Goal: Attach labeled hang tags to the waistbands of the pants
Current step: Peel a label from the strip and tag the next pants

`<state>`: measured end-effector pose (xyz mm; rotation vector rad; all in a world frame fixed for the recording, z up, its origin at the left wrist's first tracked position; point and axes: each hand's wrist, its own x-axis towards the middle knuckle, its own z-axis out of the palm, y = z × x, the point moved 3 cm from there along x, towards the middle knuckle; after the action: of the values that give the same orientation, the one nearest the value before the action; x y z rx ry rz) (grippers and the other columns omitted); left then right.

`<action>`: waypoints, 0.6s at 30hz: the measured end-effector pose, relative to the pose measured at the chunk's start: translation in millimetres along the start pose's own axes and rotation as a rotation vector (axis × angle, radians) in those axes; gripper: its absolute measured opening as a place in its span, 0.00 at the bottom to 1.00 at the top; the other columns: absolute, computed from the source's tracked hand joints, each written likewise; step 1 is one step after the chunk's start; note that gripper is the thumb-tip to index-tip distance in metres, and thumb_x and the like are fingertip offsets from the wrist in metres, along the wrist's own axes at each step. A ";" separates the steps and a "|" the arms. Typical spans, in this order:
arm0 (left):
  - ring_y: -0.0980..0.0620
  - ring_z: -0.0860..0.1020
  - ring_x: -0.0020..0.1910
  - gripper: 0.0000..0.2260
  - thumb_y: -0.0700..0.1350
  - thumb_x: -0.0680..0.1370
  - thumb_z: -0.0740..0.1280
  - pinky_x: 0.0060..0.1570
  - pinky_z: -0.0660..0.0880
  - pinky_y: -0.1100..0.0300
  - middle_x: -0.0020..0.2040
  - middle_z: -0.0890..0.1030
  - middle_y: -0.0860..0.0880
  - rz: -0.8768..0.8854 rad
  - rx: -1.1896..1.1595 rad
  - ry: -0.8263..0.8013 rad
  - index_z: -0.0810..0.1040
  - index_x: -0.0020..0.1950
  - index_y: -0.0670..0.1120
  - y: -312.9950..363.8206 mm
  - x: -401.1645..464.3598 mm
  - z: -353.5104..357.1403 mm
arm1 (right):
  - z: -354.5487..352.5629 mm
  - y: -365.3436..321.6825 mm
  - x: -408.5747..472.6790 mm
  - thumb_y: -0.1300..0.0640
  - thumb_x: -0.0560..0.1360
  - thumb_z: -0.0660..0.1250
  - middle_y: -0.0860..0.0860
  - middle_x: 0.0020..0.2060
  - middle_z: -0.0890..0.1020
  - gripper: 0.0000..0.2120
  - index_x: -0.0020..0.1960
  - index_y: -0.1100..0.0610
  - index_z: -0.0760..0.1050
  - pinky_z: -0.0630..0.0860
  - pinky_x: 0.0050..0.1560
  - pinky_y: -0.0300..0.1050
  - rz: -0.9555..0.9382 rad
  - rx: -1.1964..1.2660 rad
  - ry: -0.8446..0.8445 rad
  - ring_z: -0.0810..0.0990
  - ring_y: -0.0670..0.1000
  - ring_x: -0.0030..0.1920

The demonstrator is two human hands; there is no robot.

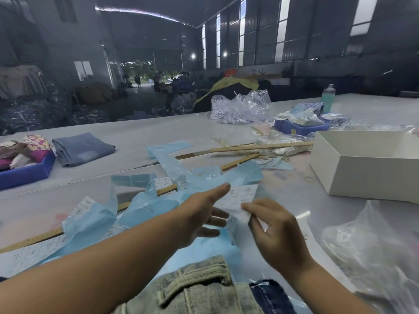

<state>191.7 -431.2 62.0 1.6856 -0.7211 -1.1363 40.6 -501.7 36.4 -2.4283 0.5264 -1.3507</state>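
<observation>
A white printed label strip (pixel 240 196) is held up over the table. My right hand (pixel 275 232) pinches its near end between thumb and forefinger. My left hand (pixel 201 214) reaches out beside it, with the thumb on top of the strip and the fingers spread below. Washed grey-green pants (pixel 199 291) lie at the bottom edge, waistband and a belt loop facing up, with dark blue denim (pixel 272 295) just right of them. Crumpled light blue backing sheets (pixel 145 207) with more white labels (pixel 82 207) lie under my hands.
Wooden rulers (pixel 260 147) cross the white table. An open white box (pixel 362 164) stands at the right, clear plastic bags (pixel 371 245) in front of it. Folded blue jeans (pixel 84 148) and a blue tray (pixel 27 171) of fabric are at the left; another blue tray (pixel 299 128) is behind.
</observation>
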 end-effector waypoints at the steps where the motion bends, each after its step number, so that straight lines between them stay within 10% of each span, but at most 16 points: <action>1: 0.49 0.81 0.46 0.14 0.53 0.79 0.66 0.40 0.77 0.56 0.47 0.85 0.45 0.004 -0.065 -0.012 0.79 0.55 0.44 -0.8 0.1 -3.5 | 0.4 -0.7 -4.3 0.64 0.72 0.64 0.48 0.45 0.85 0.12 0.51 0.60 0.84 0.78 0.48 0.37 0.065 0.093 -0.002 0.82 0.45 0.47; 5: 0.43 0.83 0.48 0.11 0.34 0.75 0.69 0.32 0.78 0.59 0.45 0.86 0.43 0.060 -0.173 0.028 0.76 0.56 0.42 1.5 3.4 -14.2 | 5.3 9.2 -11.8 0.58 0.75 0.65 0.53 0.41 0.86 0.08 0.48 0.56 0.83 0.78 0.42 0.40 0.662 0.752 0.029 0.82 0.48 0.39; 9: 0.40 0.83 0.50 0.14 0.32 0.73 0.70 0.45 0.82 0.51 0.45 0.86 0.43 0.074 -0.129 -0.028 0.77 0.56 0.42 -2.2 3.1 -8.9 | 7.2 11.5 -10.6 0.63 0.77 0.64 0.60 0.39 0.84 0.05 0.52 0.61 0.77 0.76 0.33 0.45 1.064 1.039 0.003 0.80 0.51 0.31; 14: 0.44 0.82 0.49 0.17 0.34 0.73 0.71 0.42 0.81 0.58 0.51 0.83 0.42 0.137 0.001 0.016 0.73 0.59 0.45 -4.9 -0.1 -5.3 | 6.9 3.0 -13.7 0.61 0.71 0.68 0.56 0.32 0.82 0.07 0.36 0.56 0.82 0.75 0.32 0.43 1.180 1.224 -0.158 0.79 0.49 0.29; 18: 0.55 0.73 0.53 0.17 0.47 0.74 0.73 0.47 0.76 0.64 0.56 0.72 0.56 0.533 0.625 0.368 0.71 0.58 0.56 3.1 -10.4 -7.0 | 7.6 3.8 -13.8 0.61 0.68 0.70 0.55 0.30 0.81 0.05 0.33 0.56 0.81 0.75 0.33 0.43 1.164 1.224 -0.123 0.79 0.50 0.29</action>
<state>194.1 -421.0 69.5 1.9559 -1.2677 -0.2152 39.7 -498.0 20.7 -0.8703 0.6281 -0.6091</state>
